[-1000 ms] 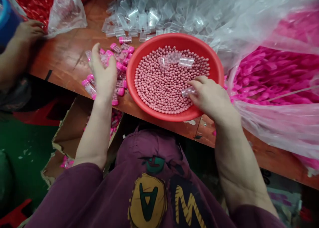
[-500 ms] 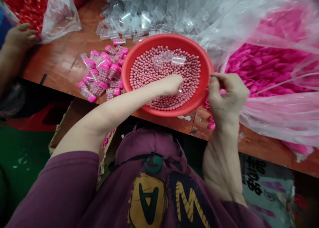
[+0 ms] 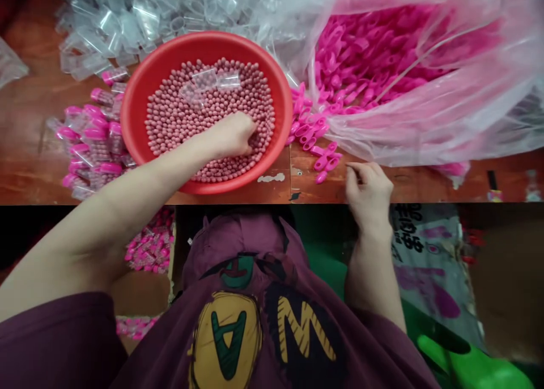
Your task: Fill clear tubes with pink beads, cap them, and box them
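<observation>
My left hand [image 3: 236, 134] reaches into a red plastic basin [image 3: 147, 63] full of small pink beads [image 3: 182, 108]. Its fingers are curled down among the beads, so whatever they hold is hidden. Clear plastic tubes [image 3: 216, 81] lie on the beads just beyond it. Over the table's front edge, my right hand [image 3: 370, 193] is closed, thumb near the curled forefinger; I cannot make out anything between them. Loose pink plastic pieces with ring-shaped ends [image 3: 326, 157] lie just left of it. Small bead-filled bottles with pink caps [image 3: 93, 134] are heaped left of the basin.
Behind the basin is a pile of clear empty tubes [image 3: 123, 29]. A clear plastic bag [image 3: 408, 139] spills more pink pieces [image 3: 374, 54] at the right. Below the table's edge, a cardboard box [image 3: 140, 292] contains pink-capped items [image 3: 151, 247].
The view has swung to the right. My right hand has come away from the basin's right rim towards the table's front edge. My left hand stays down in the beads.
</observation>
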The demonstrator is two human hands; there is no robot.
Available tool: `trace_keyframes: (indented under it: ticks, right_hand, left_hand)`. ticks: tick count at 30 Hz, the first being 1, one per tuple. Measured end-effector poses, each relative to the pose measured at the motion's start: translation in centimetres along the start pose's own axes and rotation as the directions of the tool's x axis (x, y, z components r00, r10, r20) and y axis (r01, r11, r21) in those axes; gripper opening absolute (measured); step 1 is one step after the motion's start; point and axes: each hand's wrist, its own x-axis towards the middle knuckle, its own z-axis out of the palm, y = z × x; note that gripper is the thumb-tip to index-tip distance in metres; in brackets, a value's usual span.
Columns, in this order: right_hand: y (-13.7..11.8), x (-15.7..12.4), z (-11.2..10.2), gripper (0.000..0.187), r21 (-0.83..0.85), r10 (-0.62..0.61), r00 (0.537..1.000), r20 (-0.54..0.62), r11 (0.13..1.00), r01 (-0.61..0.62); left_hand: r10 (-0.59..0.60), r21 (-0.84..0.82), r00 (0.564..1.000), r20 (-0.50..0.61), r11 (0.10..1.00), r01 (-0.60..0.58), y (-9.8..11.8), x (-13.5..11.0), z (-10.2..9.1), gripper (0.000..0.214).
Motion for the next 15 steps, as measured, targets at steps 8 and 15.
trace_keyframes:
  ticks: [8, 15]
  right_hand:
    - [-2.0, 3.9, 3.5, 0.034, -0.229, -0.279, 0.936, 0.213, 0.917, 0.325]
    - [-2.1, 7.5, 5.0, 0.025, -0.044, -0.322, 0.946, 0.038, 0.945, 0.323]
  left_hand:
    - [-0.136, -0.716, 0.978, -0.159, 0.698, -0.019, 1.0, -2.1, -1.5, 0.014]
    - [-0.137, -0.998, 0.991, -0.004, -0.064, -0.013, 1.2, -7.0, -1.9, 0.013]
